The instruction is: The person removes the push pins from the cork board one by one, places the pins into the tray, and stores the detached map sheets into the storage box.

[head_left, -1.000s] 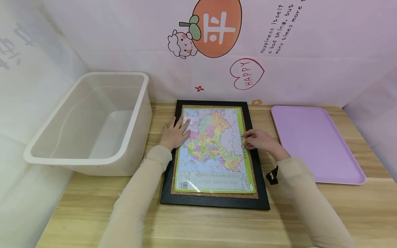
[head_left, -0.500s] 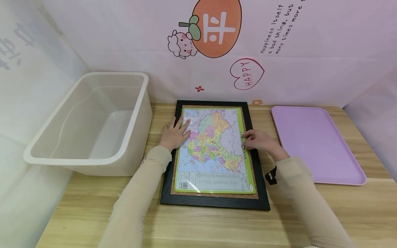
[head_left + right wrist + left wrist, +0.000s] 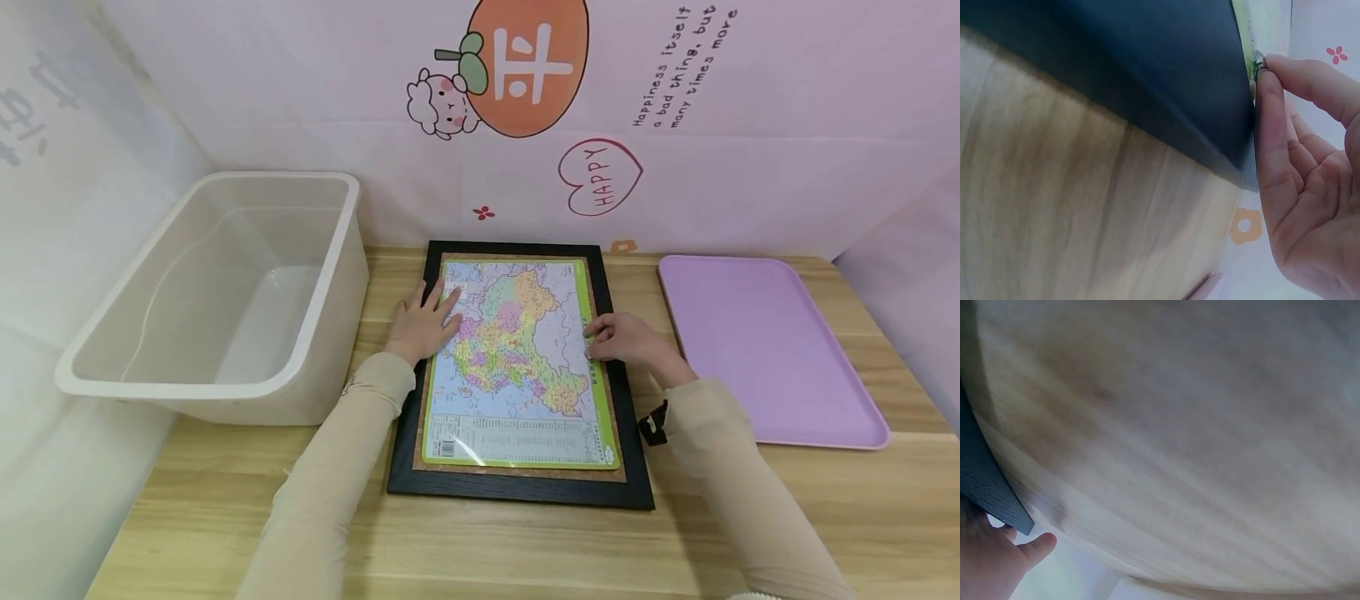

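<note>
A map [image 3: 510, 358] with a green border lies on a cork board with a black frame [image 3: 517, 489], its long side running away from me. In the head view, my left hand [image 3: 423, 329] rests with spread fingers across the left edge of frame and map. My right hand [image 3: 626, 342] is at the map's right green edge. The right wrist view shows thumb and forefinger pinching a small shiny pushpin [image 3: 1260, 60] right at that edge. The fingers mostly cover the pushpin. In the left wrist view, only part of the left hand [image 3: 991, 565] shows, beside the frame's corner.
A deep off-white plastic bin [image 3: 217, 283] stands on the left of the wooden table [image 3: 510, 550]. A flat purple tray [image 3: 765, 350] lies to the right. Behind the board rises a pale printed backdrop [image 3: 525, 175].
Both hands stay in nearly the same places. The right hand's fingers shift only slightly at the map's right edge, and the head view tilts a little.
</note>
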Demonstrator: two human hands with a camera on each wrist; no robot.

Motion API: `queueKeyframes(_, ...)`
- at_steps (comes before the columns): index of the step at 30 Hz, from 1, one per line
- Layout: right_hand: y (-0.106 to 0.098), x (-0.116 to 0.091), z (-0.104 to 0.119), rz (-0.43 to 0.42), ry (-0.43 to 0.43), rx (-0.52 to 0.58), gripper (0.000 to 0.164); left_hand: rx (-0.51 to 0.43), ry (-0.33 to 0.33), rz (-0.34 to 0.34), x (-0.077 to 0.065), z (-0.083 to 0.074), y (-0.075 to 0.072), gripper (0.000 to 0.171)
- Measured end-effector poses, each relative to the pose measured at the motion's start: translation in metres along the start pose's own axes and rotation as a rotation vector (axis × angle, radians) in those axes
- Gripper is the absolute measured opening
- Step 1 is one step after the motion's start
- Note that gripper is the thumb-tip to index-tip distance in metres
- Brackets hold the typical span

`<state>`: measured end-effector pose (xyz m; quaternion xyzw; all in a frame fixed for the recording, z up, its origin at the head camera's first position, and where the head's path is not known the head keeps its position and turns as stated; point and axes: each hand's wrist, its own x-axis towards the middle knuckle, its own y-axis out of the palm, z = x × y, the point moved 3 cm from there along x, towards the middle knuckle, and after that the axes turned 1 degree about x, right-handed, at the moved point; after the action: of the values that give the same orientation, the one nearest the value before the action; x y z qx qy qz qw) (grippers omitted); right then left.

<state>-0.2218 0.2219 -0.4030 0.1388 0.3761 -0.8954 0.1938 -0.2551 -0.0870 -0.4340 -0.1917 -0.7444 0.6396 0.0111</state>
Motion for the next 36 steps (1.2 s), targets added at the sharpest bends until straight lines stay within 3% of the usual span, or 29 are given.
queueKeyframes(8,-0.005,0.004,-0.016,0.057,0.045,0.270,0.051,-0.003,-0.006,0.014,-0.001,0.000,-0.001,0.056)
queueKeyframes(15,-0.008,0.005,-0.023,0.071,0.078,0.498,0.045,-0.006,-0.005,0.011,-0.002,0.000,-0.002,0.057)
queueKeyframes(25,-0.005,0.009,-0.025,0.074,0.053,0.578,0.045,0.003,-0.005,0.005,0.001,0.000,0.001,0.057)
queueKeyframes(36,-0.010,0.011,-0.021,0.039,0.015,0.589,0.044,0.014,-0.003,-0.011,0.001,0.001,0.002,0.057)
